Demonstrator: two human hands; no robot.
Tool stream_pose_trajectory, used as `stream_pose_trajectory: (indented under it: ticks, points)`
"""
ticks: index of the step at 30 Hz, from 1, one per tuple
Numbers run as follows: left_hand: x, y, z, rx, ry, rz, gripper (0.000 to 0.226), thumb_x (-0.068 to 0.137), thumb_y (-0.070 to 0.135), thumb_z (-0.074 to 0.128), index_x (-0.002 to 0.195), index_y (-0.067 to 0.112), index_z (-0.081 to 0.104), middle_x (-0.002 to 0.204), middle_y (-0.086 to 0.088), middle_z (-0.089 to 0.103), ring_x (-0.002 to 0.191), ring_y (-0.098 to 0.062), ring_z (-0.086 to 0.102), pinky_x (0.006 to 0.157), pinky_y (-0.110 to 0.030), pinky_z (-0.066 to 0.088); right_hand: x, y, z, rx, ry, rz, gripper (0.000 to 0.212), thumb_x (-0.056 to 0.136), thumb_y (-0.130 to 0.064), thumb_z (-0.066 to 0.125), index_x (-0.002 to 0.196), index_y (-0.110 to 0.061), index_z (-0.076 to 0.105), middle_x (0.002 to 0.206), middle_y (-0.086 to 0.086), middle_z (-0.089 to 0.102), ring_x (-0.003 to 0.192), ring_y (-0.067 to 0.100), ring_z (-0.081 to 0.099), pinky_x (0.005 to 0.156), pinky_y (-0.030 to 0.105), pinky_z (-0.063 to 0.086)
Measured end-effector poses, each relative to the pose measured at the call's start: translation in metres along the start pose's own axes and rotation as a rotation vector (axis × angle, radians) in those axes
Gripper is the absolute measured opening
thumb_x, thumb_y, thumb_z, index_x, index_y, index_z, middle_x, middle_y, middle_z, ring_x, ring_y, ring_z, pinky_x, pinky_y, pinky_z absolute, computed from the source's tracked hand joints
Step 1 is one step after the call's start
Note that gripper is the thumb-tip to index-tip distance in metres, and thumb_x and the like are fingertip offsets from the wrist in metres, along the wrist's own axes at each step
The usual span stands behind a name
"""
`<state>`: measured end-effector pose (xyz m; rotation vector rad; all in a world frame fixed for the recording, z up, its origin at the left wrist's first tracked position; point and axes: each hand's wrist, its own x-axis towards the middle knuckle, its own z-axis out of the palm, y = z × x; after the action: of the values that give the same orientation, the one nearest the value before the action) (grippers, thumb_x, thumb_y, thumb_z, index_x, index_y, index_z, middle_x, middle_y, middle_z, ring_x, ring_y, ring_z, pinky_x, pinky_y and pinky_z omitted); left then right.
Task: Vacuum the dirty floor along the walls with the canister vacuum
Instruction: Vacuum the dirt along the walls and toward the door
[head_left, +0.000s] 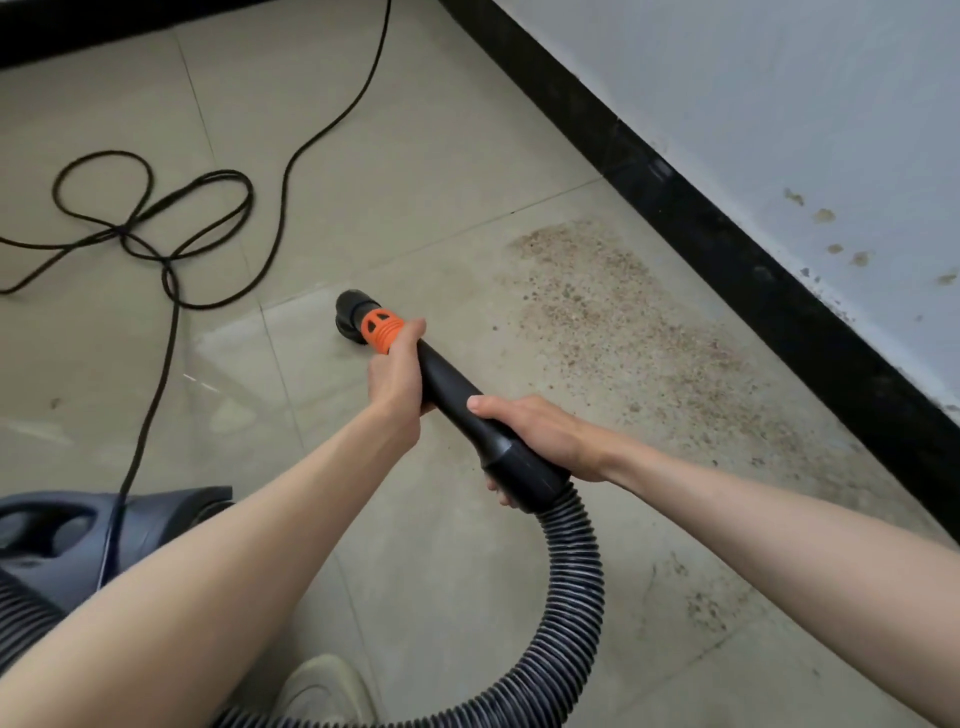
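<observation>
1. A pale shoe (322, 688) is seen at the near edge, with the ribbed hose (574, 613) curving past it on the right.
2. The dark canister (67, 540) is set on the floor (426, 156) at the near left, half hidden by the left forearm.
3. The wand (457, 400) is held by both hands and is angled away toward the far left.
4. The right hand (540, 436) is wrapped round the wand's wide cuff, where the hose joins; this grip is closed on it.
5. The left hand (397, 379) is curled round the wand farther along, just behind the orange collar (383, 328); this grip is closed too.
6. The black nozzle (353, 314) is placed low over a bare tile, left of the dirt.
7. A brown patch of dirt (634, 332) is spread along the black skirting (727, 244) on the right.
8. A black cord (171, 218) is looped on the far left floor.
9. The white wall (805, 104) above the skirting is marked with stains.
</observation>
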<state>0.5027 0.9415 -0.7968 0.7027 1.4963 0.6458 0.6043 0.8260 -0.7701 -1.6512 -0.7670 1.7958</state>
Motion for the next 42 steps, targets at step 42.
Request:
stream_pose_trajectory:
  ticks: [42]
  points:
    - [-0.052, -0.058, 0.024, 0.342, -0.379, -0.060, 0.021, 0.095, 0.032, 0.043, 0.083, 0.015, 0.047, 0.074, -0.002, 0.049, 0.065, -0.015, 0.052, 0.057, -0.026, 0.045, -0.054, 0.075, 0.002, 0.240, -0.204, 0.179, 0.054, 0.090, -0.057, 0.033, 0.088, -0.005, 0.046, 0.073, 0.017, 0.067, 0.078, 0.034, 0.067, 0.081, 0.037, 0.052]
